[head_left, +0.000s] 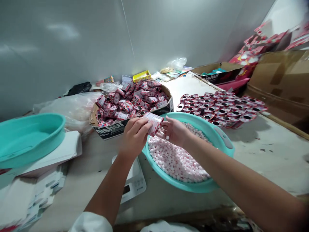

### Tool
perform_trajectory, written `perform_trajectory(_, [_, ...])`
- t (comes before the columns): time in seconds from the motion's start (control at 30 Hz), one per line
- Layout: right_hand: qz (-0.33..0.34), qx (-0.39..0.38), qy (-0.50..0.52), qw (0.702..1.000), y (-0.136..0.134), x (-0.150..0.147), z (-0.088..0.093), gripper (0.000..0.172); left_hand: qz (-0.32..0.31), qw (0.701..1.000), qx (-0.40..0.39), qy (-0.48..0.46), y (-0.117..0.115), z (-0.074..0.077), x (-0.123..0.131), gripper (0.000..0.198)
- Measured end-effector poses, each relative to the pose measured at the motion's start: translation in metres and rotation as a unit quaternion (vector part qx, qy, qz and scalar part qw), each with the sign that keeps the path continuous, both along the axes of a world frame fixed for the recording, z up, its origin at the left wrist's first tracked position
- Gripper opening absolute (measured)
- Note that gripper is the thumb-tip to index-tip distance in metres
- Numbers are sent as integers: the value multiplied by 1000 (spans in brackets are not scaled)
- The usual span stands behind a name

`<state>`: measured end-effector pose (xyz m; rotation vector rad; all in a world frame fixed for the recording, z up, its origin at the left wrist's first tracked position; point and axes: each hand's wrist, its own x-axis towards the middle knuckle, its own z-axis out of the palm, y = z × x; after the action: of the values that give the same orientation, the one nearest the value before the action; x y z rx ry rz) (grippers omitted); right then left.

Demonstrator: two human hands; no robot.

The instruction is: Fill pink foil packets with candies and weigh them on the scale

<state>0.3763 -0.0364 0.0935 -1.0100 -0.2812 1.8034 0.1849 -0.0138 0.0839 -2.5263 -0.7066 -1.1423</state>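
My left hand [136, 135] is wrapped round a small pink-and-red printed packet [154, 121], tilted with its end toward my right hand. My right hand [177, 130] is cupped at that end, with several small white candies [162, 131] in its fingers. Both hands are above the near-left part of a turquoise basin [185, 187], which holds a thick layer of pale pink and white candies [176, 156]. Below my left forearm lies a white digital scale [136, 185], partly hidden by the arm.
Behind my left hand stands a cardboard box [111, 131] heaped with similar packets. Rows of upright packets [222, 108] with dark openings are at the right. A second turquoise basin [31, 135] is at the left, and a large carton [282, 87] at the far right.
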Motion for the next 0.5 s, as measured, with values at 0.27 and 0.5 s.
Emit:
perform_trajectory(0.27, [22,-3,-16,1000,-2,-3,-2,32,6,1000,-16,20,-12,6,2,28])
perform_trajectory(0.5, [28,-12,-33,999,-4,-4,2,33,29,998,-49,11,-19,10,1,29])
